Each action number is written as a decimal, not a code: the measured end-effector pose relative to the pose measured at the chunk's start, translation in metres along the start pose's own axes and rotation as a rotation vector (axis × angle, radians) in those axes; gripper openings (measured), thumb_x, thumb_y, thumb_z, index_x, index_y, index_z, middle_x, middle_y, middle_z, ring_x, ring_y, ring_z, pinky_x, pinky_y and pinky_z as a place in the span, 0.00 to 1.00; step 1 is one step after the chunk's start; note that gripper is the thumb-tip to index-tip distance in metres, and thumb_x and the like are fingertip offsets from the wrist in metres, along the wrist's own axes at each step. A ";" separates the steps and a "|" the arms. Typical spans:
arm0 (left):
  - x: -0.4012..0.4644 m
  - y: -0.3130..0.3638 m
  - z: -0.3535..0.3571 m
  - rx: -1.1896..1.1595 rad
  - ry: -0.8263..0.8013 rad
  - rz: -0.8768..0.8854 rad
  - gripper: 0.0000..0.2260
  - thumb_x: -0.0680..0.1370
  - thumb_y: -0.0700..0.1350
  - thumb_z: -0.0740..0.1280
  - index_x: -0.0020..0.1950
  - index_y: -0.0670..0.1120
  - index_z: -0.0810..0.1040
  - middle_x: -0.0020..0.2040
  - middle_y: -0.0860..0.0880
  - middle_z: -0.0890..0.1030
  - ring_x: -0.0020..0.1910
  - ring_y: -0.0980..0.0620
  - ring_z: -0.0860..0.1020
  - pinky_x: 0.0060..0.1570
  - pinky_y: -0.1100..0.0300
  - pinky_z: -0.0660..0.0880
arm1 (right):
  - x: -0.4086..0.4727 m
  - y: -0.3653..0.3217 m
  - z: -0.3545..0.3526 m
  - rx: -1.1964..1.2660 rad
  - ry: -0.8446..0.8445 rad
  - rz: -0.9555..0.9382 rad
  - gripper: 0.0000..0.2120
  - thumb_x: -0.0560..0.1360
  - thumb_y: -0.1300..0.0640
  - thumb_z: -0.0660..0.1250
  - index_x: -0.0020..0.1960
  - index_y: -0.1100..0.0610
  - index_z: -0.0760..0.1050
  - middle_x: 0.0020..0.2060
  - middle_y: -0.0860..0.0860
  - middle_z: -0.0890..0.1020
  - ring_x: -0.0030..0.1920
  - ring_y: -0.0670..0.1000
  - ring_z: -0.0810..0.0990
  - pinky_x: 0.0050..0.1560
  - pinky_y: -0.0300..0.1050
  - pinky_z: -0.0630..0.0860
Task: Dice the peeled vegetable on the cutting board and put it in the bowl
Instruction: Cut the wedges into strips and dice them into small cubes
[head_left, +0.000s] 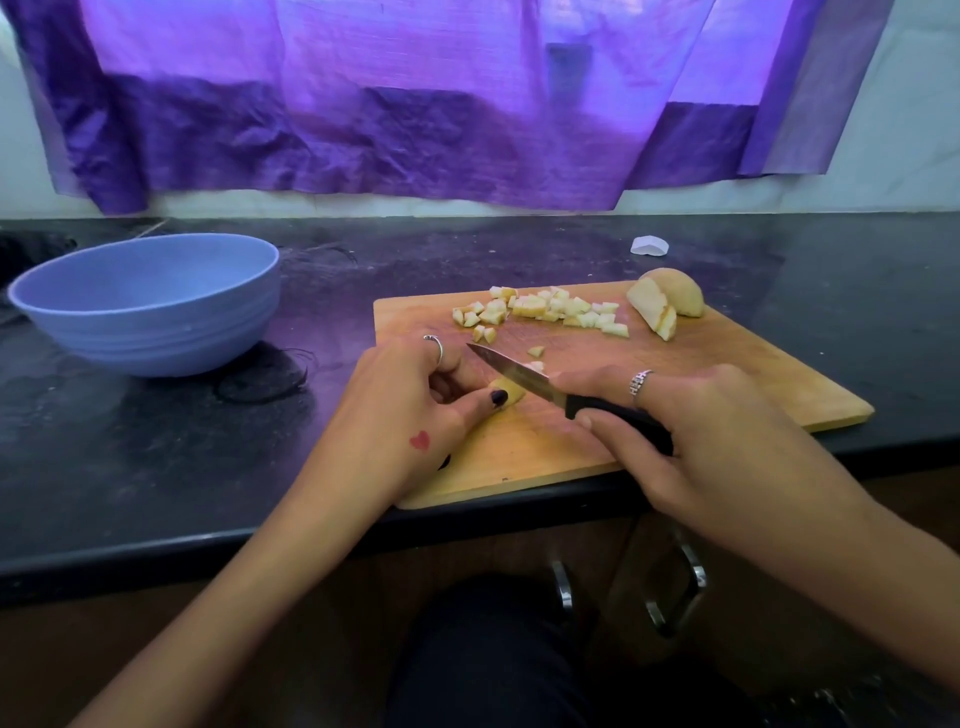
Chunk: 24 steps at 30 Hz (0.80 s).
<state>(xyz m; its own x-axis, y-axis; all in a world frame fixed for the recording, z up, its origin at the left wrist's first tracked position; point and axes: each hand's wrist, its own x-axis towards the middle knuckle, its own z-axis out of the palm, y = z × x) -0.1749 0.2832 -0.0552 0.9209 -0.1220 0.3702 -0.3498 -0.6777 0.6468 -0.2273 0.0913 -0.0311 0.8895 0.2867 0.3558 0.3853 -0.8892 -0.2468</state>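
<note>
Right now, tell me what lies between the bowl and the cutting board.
In the head view, only bare dark counter lies between the bowl and the cutting board. A tangle of dark strands sits beside the bowl's base.

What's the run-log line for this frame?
phase: dicing | left hand: holds vegetable piece | right hand: grips knife | bowl: inside unseen
</note>
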 end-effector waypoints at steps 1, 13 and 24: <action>0.000 0.000 0.000 -0.002 0.000 0.003 0.09 0.70 0.48 0.75 0.32 0.52 0.78 0.29 0.58 0.74 0.28 0.64 0.72 0.29 0.74 0.65 | 0.002 -0.001 -0.001 0.007 -0.028 0.008 0.17 0.75 0.44 0.56 0.62 0.39 0.74 0.36 0.46 0.83 0.32 0.46 0.77 0.37 0.50 0.76; -0.001 0.006 0.004 0.052 0.042 0.015 0.07 0.71 0.47 0.74 0.34 0.48 0.81 0.34 0.58 0.76 0.31 0.63 0.72 0.32 0.75 0.65 | 0.017 -0.011 -0.004 -0.122 -0.152 -0.060 0.18 0.79 0.44 0.54 0.69 0.36 0.63 0.56 0.44 0.78 0.58 0.48 0.75 0.49 0.43 0.72; -0.002 0.002 0.000 0.030 0.019 -0.016 0.09 0.71 0.50 0.74 0.36 0.45 0.82 0.31 0.52 0.78 0.29 0.57 0.73 0.34 0.63 0.70 | -0.015 0.001 -0.004 -0.172 0.110 -0.057 0.15 0.77 0.46 0.57 0.62 0.41 0.74 0.26 0.48 0.78 0.28 0.54 0.77 0.25 0.49 0.73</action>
<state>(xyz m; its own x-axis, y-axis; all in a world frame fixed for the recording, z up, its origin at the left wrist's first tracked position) -0.1770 0.2822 -0.0548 0.9229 -0.0977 0.3725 -0.3295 -0.7009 0.6326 -0.2410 0.0851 -0.0329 0.8315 0.3064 0.4633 0.3786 -0.9230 -0.0690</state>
